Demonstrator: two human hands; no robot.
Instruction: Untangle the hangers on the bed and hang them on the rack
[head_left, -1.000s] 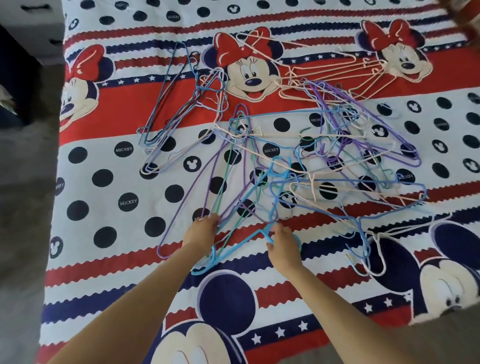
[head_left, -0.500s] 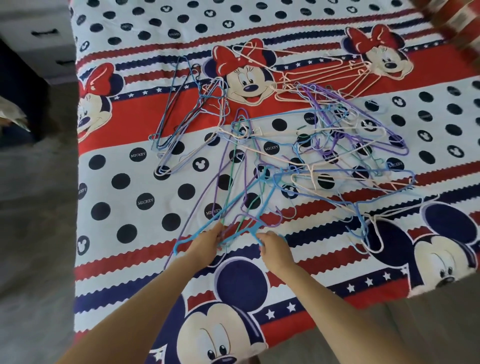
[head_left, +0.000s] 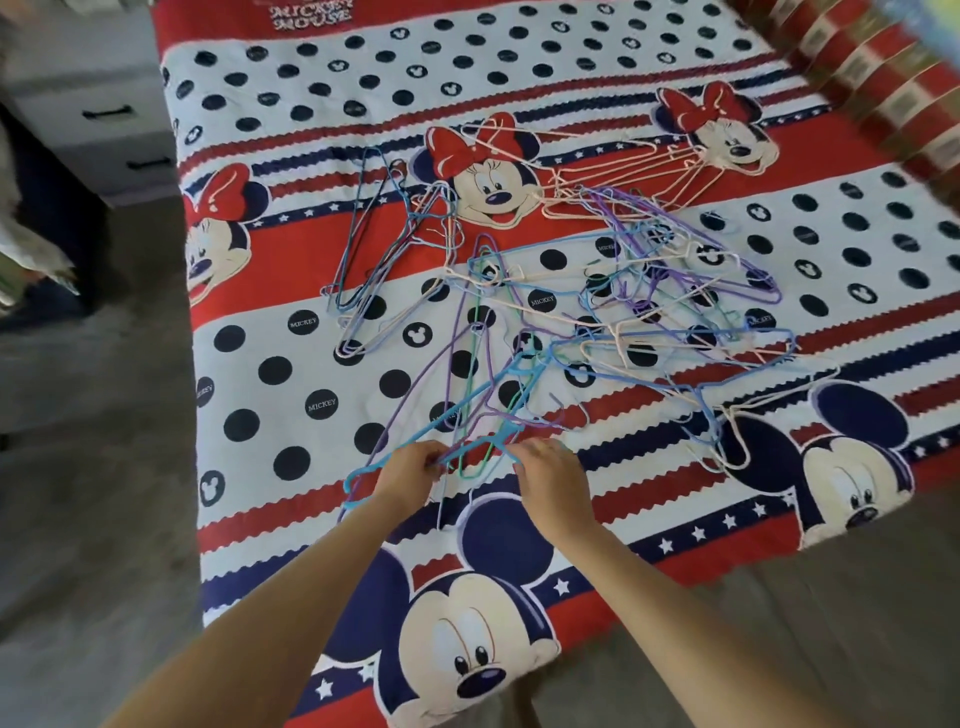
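A tangled heap of thin wire hangers in blue, purple, green and cream sprawls over the middle of the bed. My left hand grips a light-blue hanger near the heap's front tip. My right hand pinches the neighbouring purple and blue wires just to its right. A smaller bunch of blue hangers lies apart at the left. Cream hangers lie at the back. No rack is in view.
The bed has a red, white and navy cartoon-mouse cover. A grey drawer unit stands at the far left. Grey floor runs along the bed's left side and near edge. A striped red cloth lies at the top right.
Both hands have drawn the front hangers toward the near edge of the bed and come closer together. The view has pulled back, so more of the bed shows.
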